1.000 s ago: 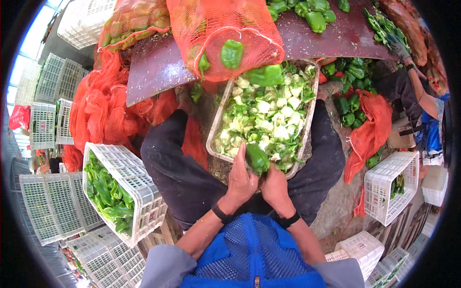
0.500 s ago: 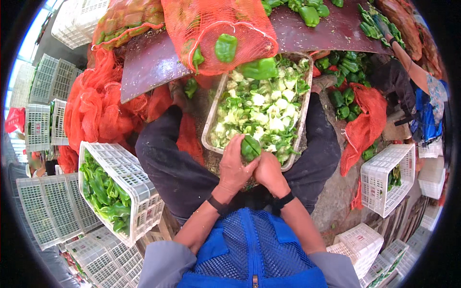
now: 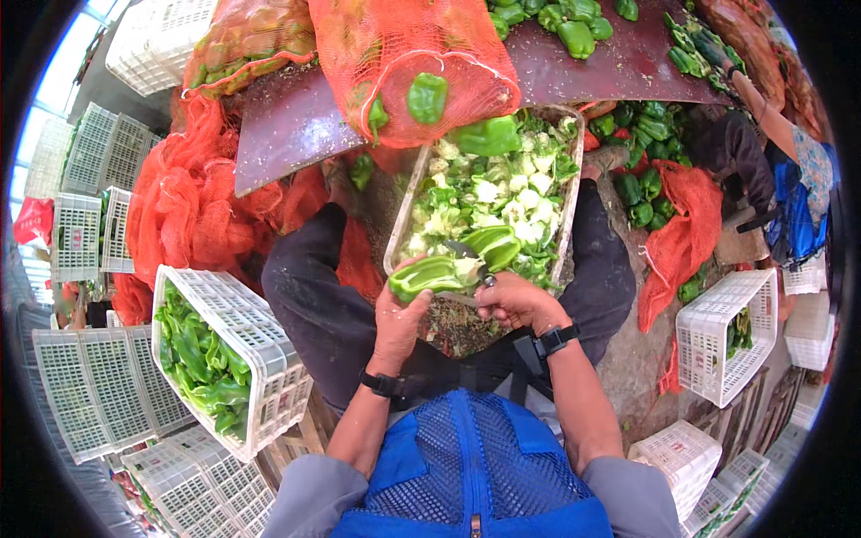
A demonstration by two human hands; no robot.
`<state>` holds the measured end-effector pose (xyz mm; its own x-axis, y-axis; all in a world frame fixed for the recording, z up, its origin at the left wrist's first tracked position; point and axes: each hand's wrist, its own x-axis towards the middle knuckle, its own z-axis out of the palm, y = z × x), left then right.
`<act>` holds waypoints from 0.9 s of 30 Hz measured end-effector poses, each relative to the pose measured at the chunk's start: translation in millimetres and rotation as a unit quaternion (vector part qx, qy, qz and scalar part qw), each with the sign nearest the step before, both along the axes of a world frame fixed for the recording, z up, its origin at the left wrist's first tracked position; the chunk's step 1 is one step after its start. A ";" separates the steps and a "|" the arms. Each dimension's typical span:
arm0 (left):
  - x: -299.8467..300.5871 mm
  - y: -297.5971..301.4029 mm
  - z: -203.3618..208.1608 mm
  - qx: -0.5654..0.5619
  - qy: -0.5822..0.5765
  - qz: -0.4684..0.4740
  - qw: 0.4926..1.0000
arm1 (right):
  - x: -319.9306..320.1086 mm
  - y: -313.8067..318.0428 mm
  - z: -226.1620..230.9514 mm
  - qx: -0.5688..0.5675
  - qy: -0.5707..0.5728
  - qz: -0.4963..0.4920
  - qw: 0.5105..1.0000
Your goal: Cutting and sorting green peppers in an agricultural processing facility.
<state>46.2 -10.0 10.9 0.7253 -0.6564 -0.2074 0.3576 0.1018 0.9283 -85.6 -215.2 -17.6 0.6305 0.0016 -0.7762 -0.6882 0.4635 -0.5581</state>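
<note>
Left hand: Our left hand (image 3: pixel 400 314) is curled partway round, with thumb and fingers pinching a cut green pepper piece (image 3: pixel 421 278), its pale inside facing up.
Right hand: Our right hand (image 3: pixel 522 301) is curled tight around a small dark tool (image 3: pixel 489 281); we can't see its whole shape.
Other pepper piece: A second cut piece (image 3: pixel 495 248) is just above our right hand, hollow side showing. We can't tell if it joins the first.
Tray: Just past our hands is a pale tray (image 3: pixel 406 206), full of green and white pepper bits (image 3: pixel 511 193).
Tabletop: Farther up from our hands is a dark red tabletop (image 3: pixel 296 134). An orange net bag (image 3: pixel 404 45) hangs over its edge, with a whole green pepper (image 3: pixel 427 98) at its mouth.
Crates: Well left of our left hand, a white crate (image 3: pixel 229 309) holds long green peppers (image 3: pixel 197 354). Another white crate (image 3: pixel 698 350) is well to the right.
Helper: Far up and right of our hands, we see another person's arm (image 3: pixel 762 106).
</note>
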 end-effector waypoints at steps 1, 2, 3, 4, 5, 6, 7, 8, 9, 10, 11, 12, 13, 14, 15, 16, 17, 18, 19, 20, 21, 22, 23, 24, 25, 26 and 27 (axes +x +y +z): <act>1.2 2.2 1.2 0.000 -0.002 0.001 1.000 | 2.4 3.1 4.5 0.000 -0.002 0.001 1.000; 3.0 4.4 2.2 -0.007 -0.002 -0.018 1.000 | 4.8 6.1 9.8 0.006 -0.001 -0.029 1.000; 4.2 5.7 4.2 -0.015 -0.001 -0.038 0.999 | 5.9 7.7 13.4 0.012 -0.001 -0.060 0.998; 4.9 7.0 6.6 -0.012 -0.014 -0.055 0.998 | 6.8 8.0 12.4 0.013 -0.002 -0.062 0.998; 4.8 10.4 10.7 -0.012 -0.015 -0.056 0.998 | 8.2 8.0 10.0 0.007 0.003 -0.041 0.999; 3.6 12.4 21.2 -0.053 0.040 -0.033 0.997 | 8.4 7.2 8.1 0.001 0.008 -0.022 1.000; 3.5 14.8 30.7 -0.094 0.095 -0.008 0.991 | 9.2 7.7 7.3 0.001 0.009 -0.024 1.000; 7.9 19.1 37.5 -0.098 0.071 -0.016 0.992 | 11.2 9.3 6.9 -0.001 0.016 -0.027 1.000; 11.5 19.2 45.0 -0.099 0.069 -0.015 0.993 | 15.8 9.7 8.7 -0.004 0.022 -0.028 0.999; 15.0 17.9 53.2 -0.115 0.052 -0.012 0.992 | 14.5 10.7 16.2 -0.058 0.015 -0.004 0.998; 17.7 16.1 59.9 -0.131 0.035 -0.009 0.991 | 13.1 14.3 16.9 -0.058 0.013 -0.003 0.998; 18.9 16.8 64.6 -0.132 0.050 -0.002 0.990 | 10.4 21.6 17.1 -0.142 0.000 -0.034 0.989; 20.7 18.1 65.5 -0.131 0.048 0.001 0.990 | 7.9 27.9 16.9 -0.224 -0.014 -0.067 0.972; 22.5 19.2 65.5 -0.129 0.046 -0.006 0.991 | 5.4 30.7 10.8 -0.252 -0.026 -0.105 0.962; 23.3 21.8 63.9 -0.127 0.045 -0.010 0.991 | 5.3 33.7 19.3 -0.252 -0.027 -0.101 0.962; 23.2 24.5 60.6 -0.126 0.045 -0.007 0.991 | 4.4 36.3 36.8 -0.267 -0.071 -0.148 0.950; 22.8 27.5 55.9 -0.120 0.043 -0.003 0.992 | 4.2 39.4 48.1 -0.281 -0.113 -0.194 0.933; 21.6 26.2 55.0 -0.116 0.041 -0.005 0.992 | 1.6 42.9 51.2 -0.292 -0.165 -0.227 0.914; 20.2 24.9 55.5 -0.117 0.042 -0.007 0.992 | 1.5 43.3 55.6 -0.294 -0.165 -0.229 0.913; 18.5 23.4 57.4 -0.115 0.049 -0.020 0.992 | 1.5 43.3 61.1 -0.382 -0.245 -0.198 0.869; 17.4 23.1 58.6 -0.113 0.054 -0.032 0.992 | 2.6 44.1 67.3 -0.463 -0.322 -0.164 0.809; 16.3 23.7 53.8 -0.104 0.047 -0.033 0.993 | 4.1 44.1 77.1 -0.477 -0.320 -0.136 0.807; 14.5 22.8 52.9 -0.104 0.046 -0.031 0.993 | 4.7 45.3 76.9 -0.476 -0.321 -0.135 0.807; 12.5 19.5 54.7 -0.101 0.058 -0.045 0.992 | 5.3 46.8 76.5 -0.499 -0.326 -0.116 0.795; 9.9 15.4 57.4 -0.098 0.069 -0.058 0.991 | 5.7 48.4 76.1 -0.520 -0.331 -0.096 0.781; 3.8 13.4 63.3 -0.043 0.050 -0.056 0.996 | 4.9 50.7 78.4 -0.519 -0.332 -0.096 0.781; 0.9 12.2 62.6 -0.043 0.048 -0.053 0.997 | 3.3 53.6 83.3 -0.484 -0.307 -0.082 0.815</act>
<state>47.1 2.2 73.6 0.6306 -0.7463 -0.2129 0.4576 0.1359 0.8787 -82.2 -161.6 65.8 0.8308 -0.5477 0.0988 -0.1144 -0.3417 -0.9328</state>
